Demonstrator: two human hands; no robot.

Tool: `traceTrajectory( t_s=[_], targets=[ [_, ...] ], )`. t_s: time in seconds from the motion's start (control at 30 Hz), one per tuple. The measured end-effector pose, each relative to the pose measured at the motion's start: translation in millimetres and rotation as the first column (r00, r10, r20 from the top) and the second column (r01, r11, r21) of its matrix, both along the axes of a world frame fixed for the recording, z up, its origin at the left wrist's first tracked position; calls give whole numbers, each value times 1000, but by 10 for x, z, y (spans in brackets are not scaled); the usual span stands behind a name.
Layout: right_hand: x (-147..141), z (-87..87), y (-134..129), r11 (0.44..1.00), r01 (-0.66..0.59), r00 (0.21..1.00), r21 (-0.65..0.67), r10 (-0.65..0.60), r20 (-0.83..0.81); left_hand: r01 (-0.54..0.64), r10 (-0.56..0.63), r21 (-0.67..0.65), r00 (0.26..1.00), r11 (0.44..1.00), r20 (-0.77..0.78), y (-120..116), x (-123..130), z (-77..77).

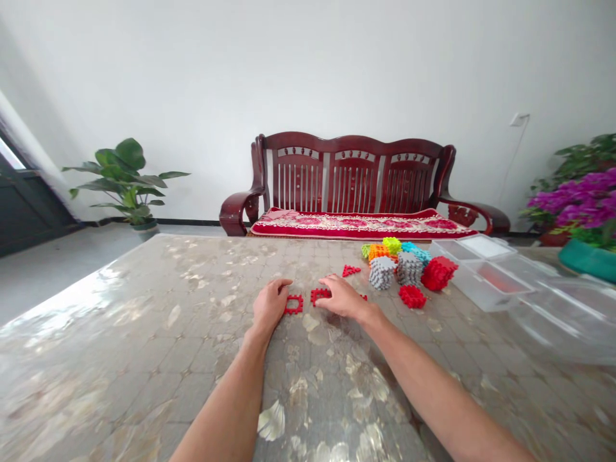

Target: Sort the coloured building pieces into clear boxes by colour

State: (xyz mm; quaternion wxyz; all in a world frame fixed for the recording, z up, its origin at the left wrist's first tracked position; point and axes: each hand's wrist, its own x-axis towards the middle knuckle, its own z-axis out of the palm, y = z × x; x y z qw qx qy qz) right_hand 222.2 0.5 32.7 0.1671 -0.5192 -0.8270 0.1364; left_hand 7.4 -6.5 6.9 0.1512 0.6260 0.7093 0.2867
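My left hand (269,304) rests low over the table with its fingers closed at the left edge of a red toothed square building tile (301,304) that has an open middle. To the right of it, my right hand (342,298) grips a second red toothed tile (315,296), partly covered by the fingers. A small gap separates the two tiles, which lie on or just above the tabletop. A bit of another red piece (364,298) shows beyond my right hand. Farther back lies a red triangular tile (351,271).
Stacks of grey tiles (382,273), red tiles (439,273), orange tiles (378,252) and blue tiles (416,253) stand at the back right. A smaller red stack (412,296) lies nearer. Clear plastic boxes (491,290) occupy the table's right side. A wooden bench (353,186) stands behind.
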Motion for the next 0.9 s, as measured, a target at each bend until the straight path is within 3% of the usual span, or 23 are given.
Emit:
traceTrajectory(
  t_s=[0.1,0.2,0.33,0.47,0.57,0.7,0.8,0.9],
  targets=[
    [-2,-16,-42,993,-118,992,27,117,39,-3,3,2,1000,1000,-2,-2,-2,0],
    [-24,-11,-86,990,-122,990,71,117,82,-11,11,1,1000,1000,-6,-14,2,10],
    [-2,48,-200,988,-57,994,144,43,97,-7,7,5,1000,1000,-13,-32,8,33],
    [319,145,-342,965,137,991,221,-132,-38,6,-6,4,1000,1000,-13,-32,4,35],
    [793,190,-421,891,368,929,265,-346,-127,6,-6,10,1000,1000,-10,-15,-9,16],
    [1440,191,-484,715,648,751,260,-656,-69,4,-3,17,1000,1000,-8,10,-30,-10],
    [1696,173,-497,630,746,641,215,-767,25,-9,10,12,1000,1000,-15,23,-42,-17],
    [1742,163,-483,617,759,614,206,-785,89,-15,16,12,999,1000,-33,29,-48,-17]
  ],
)
